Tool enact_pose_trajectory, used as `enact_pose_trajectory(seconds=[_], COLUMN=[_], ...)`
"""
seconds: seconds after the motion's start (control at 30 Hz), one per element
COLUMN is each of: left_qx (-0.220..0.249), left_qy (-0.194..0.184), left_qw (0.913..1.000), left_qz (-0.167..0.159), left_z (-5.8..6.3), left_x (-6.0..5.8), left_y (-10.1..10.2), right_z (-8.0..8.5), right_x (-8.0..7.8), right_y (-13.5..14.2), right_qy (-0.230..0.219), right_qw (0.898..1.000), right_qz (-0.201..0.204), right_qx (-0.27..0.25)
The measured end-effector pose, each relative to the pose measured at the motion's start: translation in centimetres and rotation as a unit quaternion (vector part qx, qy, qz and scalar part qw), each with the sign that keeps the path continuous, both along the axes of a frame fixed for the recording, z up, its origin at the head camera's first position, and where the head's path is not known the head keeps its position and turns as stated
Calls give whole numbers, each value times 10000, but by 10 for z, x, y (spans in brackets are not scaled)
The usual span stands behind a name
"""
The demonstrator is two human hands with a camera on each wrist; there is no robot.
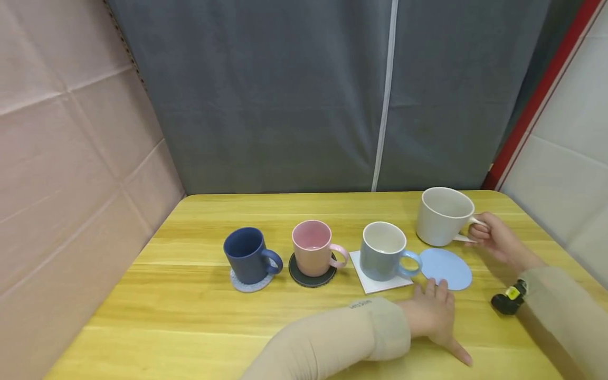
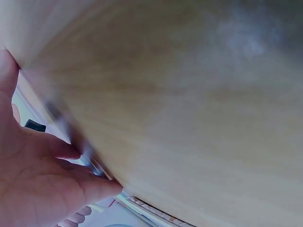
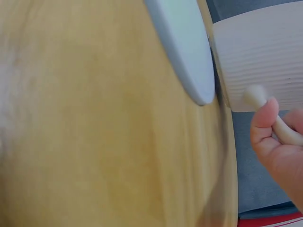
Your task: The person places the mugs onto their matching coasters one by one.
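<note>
My right hand (image 1: 494, 237) grips the handle of a wide white mug (image 1: 439, 224) behind the light blue round coaster (image 1: 448, 270). In the right wrist view, the thumb and fingers close round the handle (image 3: 286, 132), and the mug's side shows fine ridges. Whether its base touches the table is hard to tell. My left hand (image 1: 434, 311) lies low over the table with fingers spread and straight, the fingertips at the coaster's near edge. To the left, a grey-blue mug (image 1: 377, 261) with a light blue handle stands on a white square coaster (image 1: 375, 285).
Further left, a pink mug (image 1: 312, 256) sits on a black round coaster (image 1: 304, 279). A dark blue mug (image 1: 247, 258) stands on a grey round coaster (image 1: 249, 286). A grey curtain (image 1: 285, 105) hangs behind the wooden table (image 1: 190, 327); pale walls flank it.
</note>
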State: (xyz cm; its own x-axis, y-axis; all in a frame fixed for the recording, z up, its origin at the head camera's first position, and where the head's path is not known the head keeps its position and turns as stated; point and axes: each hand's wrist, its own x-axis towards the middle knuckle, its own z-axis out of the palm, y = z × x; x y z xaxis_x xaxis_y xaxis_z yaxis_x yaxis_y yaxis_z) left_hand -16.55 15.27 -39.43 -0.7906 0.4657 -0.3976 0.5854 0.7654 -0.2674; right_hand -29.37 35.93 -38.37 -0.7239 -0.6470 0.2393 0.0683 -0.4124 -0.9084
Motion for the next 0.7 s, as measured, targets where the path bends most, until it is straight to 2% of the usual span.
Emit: enact_pose_trajectory(seconds=[0.23, 0.43, 0.7], left_qx=[-44, -101, -136], left_qy=[50, 60, 116], left_qw=[10000, 9999, 9998], left_qz=[22, 20, 7], left_z=[-1, -1, -1], left_x=[1, 2, 1], left_y=[1, 1, 1], right_z=[7, 10, 9], right_x=[3, 12, 27], right_y=[5, 10, 17], right_qy=[-48, 172, 563], right_qw=[9976, 9969, 9961], right_qz=[407, 571, 672], right_qx=[-558, -509, -108])
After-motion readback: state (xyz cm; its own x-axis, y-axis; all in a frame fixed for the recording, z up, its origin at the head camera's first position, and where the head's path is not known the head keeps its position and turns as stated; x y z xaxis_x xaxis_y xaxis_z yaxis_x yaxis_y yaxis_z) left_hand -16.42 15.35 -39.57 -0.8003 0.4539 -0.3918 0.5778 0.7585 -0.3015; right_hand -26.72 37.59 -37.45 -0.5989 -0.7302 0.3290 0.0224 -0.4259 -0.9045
